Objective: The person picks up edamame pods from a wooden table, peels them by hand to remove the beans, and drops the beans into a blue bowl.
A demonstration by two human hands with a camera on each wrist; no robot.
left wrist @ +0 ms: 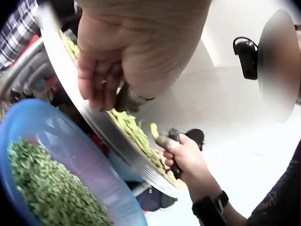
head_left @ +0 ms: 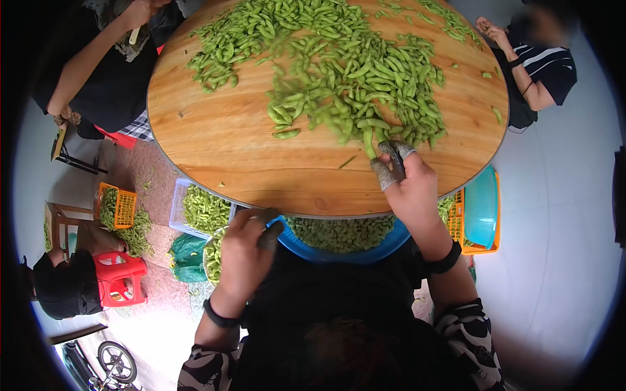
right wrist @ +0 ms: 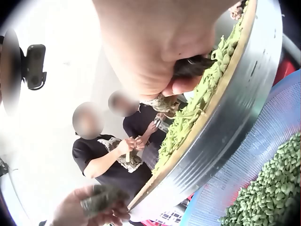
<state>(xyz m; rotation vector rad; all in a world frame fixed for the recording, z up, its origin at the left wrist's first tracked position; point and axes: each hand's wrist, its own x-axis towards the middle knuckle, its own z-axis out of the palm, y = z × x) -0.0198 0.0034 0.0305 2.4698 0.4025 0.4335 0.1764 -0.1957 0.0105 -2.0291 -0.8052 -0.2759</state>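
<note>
My right hand (head_left: 417, 192) is over the near right part of a round wooden table (head_left: 261, 163). It grips a black-handled tool (left wrist: 175, 162), whose working end is hidden. Grey covers wrap its thumb and a finger, and a green soybean pod (head_left: 370, 143) stands at the thumb tip, by the near edge of a large heap of pods (head_left: 391, 78). Lower left, my left hand (head_left: 241, 251) hangs just off the table's near rim with fingers loosely bent, a dark cover on its thumb (left wrist: 131, 99). Nothing shows in its grasp.
Below the table edge, a blue basin (left wrist: 61, 122) holds shelled beans (head_left: 342, 236). A pale crate (head_left: 176, 212) of pods stands at left, and an orange crate (head_left: 497, 228) at right. People sit across the table at both sides. A red stool (head_left: 120, 277) is lower left.
</note>
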